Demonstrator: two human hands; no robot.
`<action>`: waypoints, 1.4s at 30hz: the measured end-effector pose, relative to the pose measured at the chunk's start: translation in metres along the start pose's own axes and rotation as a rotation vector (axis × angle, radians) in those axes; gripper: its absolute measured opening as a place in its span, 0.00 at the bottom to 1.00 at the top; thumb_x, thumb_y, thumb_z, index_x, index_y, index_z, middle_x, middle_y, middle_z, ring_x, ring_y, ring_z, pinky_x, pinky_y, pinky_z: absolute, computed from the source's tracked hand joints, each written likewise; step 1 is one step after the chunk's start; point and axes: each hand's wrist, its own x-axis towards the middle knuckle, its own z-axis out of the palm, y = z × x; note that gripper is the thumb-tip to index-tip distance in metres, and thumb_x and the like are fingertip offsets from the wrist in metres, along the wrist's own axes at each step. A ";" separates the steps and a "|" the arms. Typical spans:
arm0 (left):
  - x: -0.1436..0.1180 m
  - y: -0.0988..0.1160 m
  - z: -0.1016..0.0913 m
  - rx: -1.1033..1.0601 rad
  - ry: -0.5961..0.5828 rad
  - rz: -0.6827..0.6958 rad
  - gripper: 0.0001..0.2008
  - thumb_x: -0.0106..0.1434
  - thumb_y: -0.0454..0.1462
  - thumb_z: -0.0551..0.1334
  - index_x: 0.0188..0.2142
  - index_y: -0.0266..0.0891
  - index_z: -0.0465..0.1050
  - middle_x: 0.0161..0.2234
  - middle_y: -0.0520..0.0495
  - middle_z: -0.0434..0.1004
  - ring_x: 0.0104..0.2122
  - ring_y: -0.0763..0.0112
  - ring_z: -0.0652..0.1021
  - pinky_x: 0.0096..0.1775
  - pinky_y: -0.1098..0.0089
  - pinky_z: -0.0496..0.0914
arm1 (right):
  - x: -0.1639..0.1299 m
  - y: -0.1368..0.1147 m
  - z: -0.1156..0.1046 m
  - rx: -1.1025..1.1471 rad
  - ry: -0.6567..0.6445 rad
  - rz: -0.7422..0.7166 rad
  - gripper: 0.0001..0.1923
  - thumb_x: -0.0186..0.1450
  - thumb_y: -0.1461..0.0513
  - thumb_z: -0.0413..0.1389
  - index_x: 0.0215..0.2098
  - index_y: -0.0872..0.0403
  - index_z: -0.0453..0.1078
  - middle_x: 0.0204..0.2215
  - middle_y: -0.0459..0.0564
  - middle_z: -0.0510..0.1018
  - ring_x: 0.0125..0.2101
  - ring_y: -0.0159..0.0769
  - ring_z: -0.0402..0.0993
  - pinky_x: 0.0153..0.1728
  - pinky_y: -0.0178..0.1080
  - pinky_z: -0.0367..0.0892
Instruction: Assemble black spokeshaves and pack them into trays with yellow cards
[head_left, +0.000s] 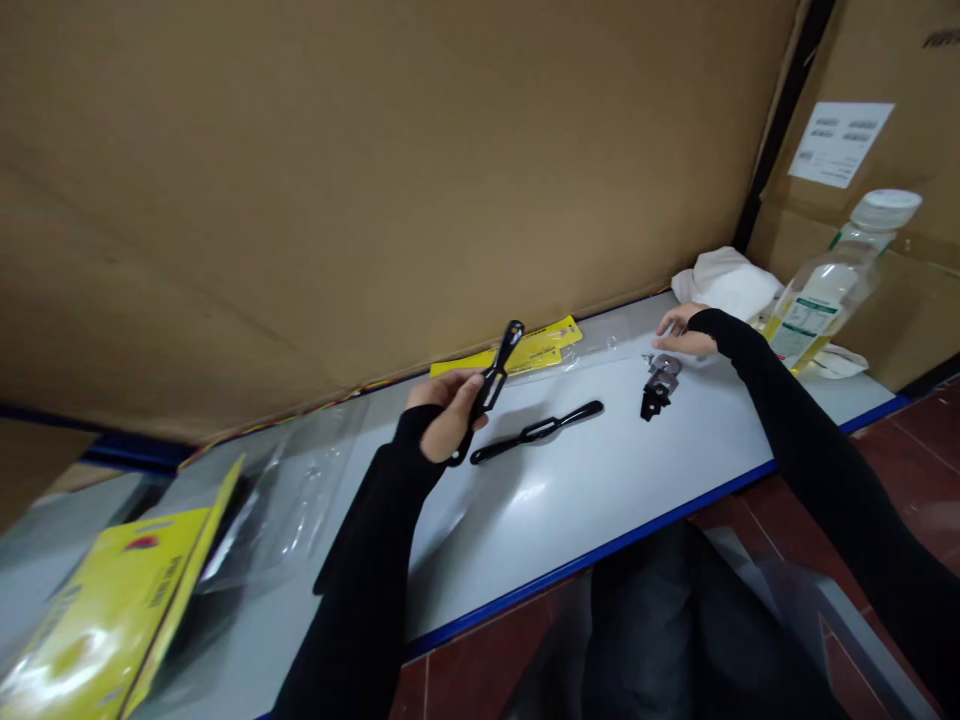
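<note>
Above the table point(585, 480), the left hand point(446, 415) grips a black handle point(491, 385); the right hand point(682, 335) rests loosely open.

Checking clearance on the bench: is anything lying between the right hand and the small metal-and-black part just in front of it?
Nothing visible. The right hand rests on the white table directly beside the small part, with only bare tabletop between them. The black handle lies off to the left.
</note>
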 end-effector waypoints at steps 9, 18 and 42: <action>-0.021 -0.009 0.040 -0.471 -0.267 -0.268 0.19 0.53 0.33 0.72 0.44 0.26 0.80 0.29 0.49 0.66 0.22 0.78 0.64 0.15 0.80 0.55 | -0.009 0.010 0.000 0.117 -0.206 0.052 0.14 0.53 0.58 0.74 0.35 0.53 0.79 0.24 0.46 0.80 0.20 0.31 0.71 0.23 0.36 0.66; -0.039 -0.022 0.069 -0.389 -0.336 -0.261 0.17 0.54 0.39 0.76 0.41 0.27 0.86 0.27 0.45 0.77 0.24 0.69 0.78 0.32 0.62 0.82 | 0.000 0.026 0.002 0.363 -0.166 -0.061 0.24 0.53 0.45 0.74 0.33 0.54 0.77 0.21 0.47 0.77 0.18 0.31 0.68 0.19 0.37 0.68; -0.050 -0.033 0.103 -0.621 0.082 -0.204 0.21 0.41 0.36 0.85 0.32 0.33 0.82 0.41 0.39 0.87 0.45 0.51 0.86 0.54 0.53 0.81 | -0.074 -0.106 0.098 0.658 0.129 -0.386 0.15 0.63 0.50 0.63 0.35 0.53 0.75 0.28 0.48 0.79 0.25 0.31 0.68 0.23 0.32 0.58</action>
